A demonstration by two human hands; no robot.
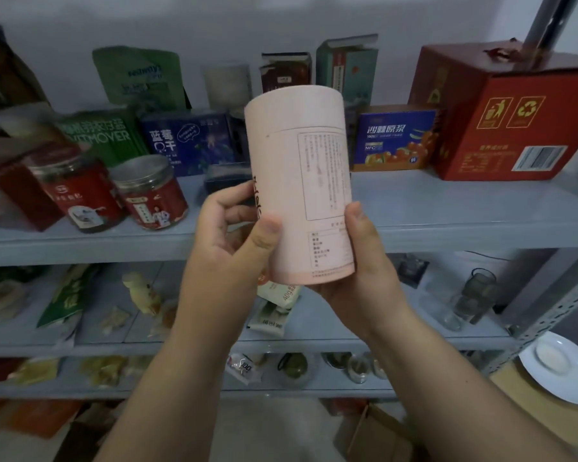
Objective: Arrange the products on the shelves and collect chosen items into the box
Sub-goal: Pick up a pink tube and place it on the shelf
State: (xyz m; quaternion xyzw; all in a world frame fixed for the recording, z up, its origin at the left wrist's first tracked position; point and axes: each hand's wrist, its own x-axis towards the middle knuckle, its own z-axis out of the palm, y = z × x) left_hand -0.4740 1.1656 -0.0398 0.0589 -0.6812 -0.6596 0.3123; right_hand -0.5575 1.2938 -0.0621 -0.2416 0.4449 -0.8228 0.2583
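While your left hand (234, 238) at eight o'clock and right hand (364, 261) at four o'clock clasp the pink paper canister (301, 168) upright before the upper shelf (447, 208), it looks light, stiff and smooth; grip the wall gently.

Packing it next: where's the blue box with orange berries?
Head view, right of centre: the blue box stands on the upper shelf, between the held pink canister and red carton.
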